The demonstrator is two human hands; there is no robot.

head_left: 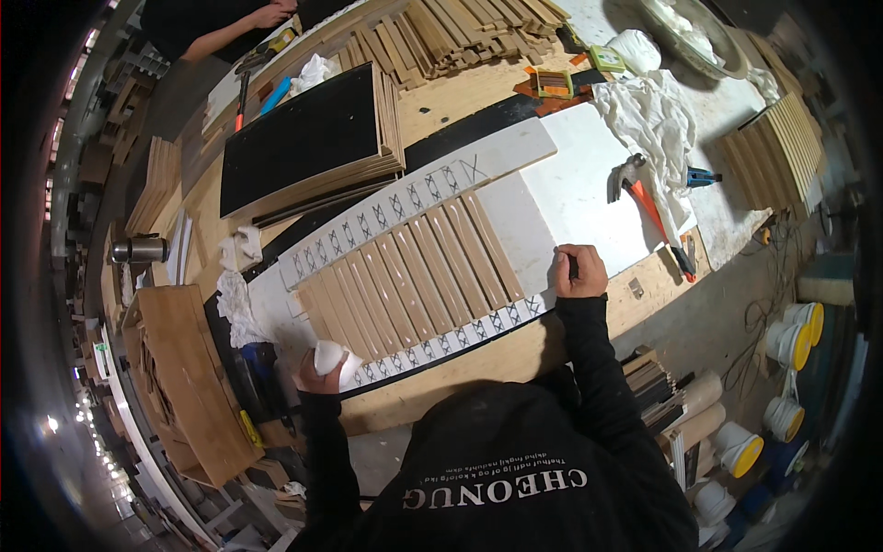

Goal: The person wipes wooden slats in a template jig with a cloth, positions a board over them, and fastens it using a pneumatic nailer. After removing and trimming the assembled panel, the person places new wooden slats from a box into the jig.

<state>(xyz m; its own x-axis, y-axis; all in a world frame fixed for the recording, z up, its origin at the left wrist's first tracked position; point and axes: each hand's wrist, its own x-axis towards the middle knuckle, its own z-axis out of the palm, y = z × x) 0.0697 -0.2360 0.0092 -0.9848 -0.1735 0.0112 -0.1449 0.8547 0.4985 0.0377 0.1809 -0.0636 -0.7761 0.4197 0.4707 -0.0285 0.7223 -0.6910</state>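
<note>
My left hand [319, 373] is closed around a white rounded thing [337, 359], at the near left corner of a row of wooden slats; whether it is a cloth wad or a bottle is unclear. The brown slats [405, 285] lie side by side, with white streaks along several of them. Along their far and near ends run two white strips, the far one [382, 216] and the near one [451, 342], both marked with black crosses. My right hand [580, 270] is curled shut beside the right edge of a white board [520, 216]; anything inside its fingers is hidden.
Stacked black-topped panels [303, 147] stand behind the strips. A hammer [648, 207], blue cutter [704, 177] and white cloth [648, 110] lie right. Loose slats [451, 37] are piled at the back. Another person's hand [273, 14] shows far left. A cardboard box [189, 377] stands left.
</note>
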